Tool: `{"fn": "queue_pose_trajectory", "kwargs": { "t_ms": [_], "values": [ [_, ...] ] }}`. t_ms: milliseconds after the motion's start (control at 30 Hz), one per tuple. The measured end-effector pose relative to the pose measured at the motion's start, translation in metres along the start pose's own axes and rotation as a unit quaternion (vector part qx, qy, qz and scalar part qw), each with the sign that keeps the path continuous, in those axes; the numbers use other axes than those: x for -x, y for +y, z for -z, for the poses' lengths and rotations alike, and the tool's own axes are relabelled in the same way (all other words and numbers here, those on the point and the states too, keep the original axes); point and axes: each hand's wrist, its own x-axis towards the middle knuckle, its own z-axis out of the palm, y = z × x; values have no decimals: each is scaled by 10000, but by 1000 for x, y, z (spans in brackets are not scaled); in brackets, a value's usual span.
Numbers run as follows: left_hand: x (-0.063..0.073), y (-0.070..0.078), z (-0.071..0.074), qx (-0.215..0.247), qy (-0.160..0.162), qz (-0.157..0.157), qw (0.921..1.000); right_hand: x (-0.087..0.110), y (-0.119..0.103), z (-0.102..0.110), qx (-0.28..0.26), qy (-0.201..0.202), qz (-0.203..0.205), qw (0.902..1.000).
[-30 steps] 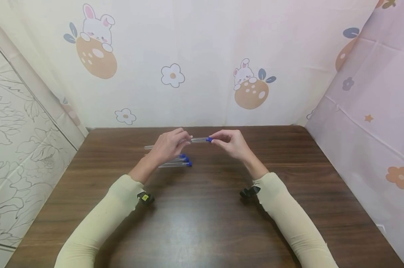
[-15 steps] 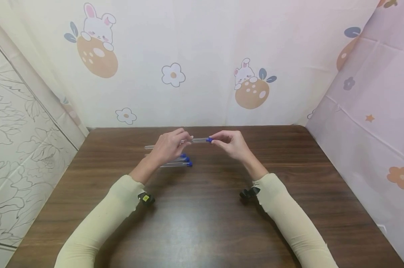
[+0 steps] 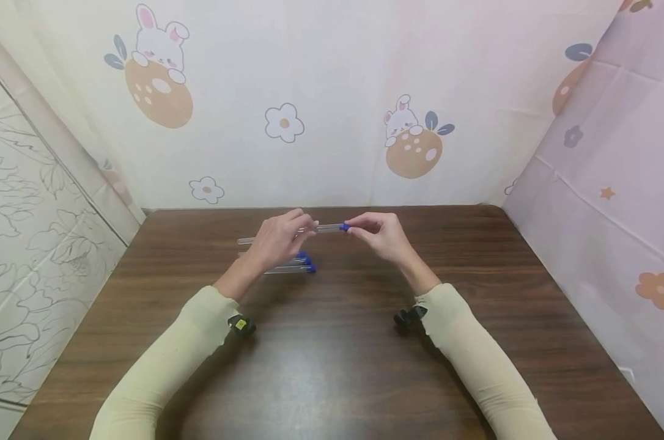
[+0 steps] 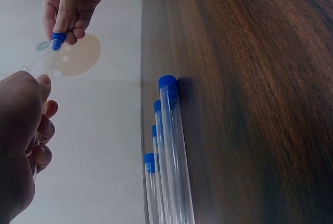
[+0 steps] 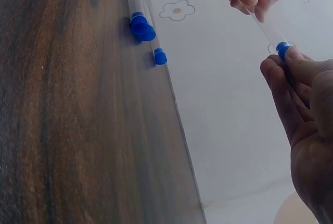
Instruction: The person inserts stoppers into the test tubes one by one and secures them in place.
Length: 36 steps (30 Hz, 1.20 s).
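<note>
Above the back of the table, my left hand grips a clear test tube held nearly level. My right hand pinches the blue cap at its right end between thumb and fingers. The cap meets the tube's mouth in the left wrist view; how firmly it sits I cannot tell. A clear rounded end shows left of my left hand, roughly in line with the tube. Below that hand, several clear test tubes with blue caps lie side by side on the table, partly hidden by the hand and wrist in the head view.
The dark wood-grain table reaches back to a pale curtain printed with rabbits and flowers. More patterned cloth hangs on the right, and a line-drawn floral panel stands on the left.
Both hands keep their hold on the tube and cap. The capped end has risen very slightly; the tubes on the table stay where they were.
</note>
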Motion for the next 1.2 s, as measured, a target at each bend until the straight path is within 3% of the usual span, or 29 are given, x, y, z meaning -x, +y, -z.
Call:
{"fn": "queue_pose_trajectory", "kwargs": {
  "t_ms": [567, 900, 1200],
  "values": [
    [1, -3, 0, 107, 400, -168, 9990, -1, -1, 3, -58, 241, 11, 9997],
    [0, -3, 3, 22, 287, -135, 9995, 0, -4, 4, -234, 69, 10, 9997],
    [0, -2, 9, -89, 241, -327, 9991, 0, -9, 5, -166, -136, 121, 9997]
  ]
}}
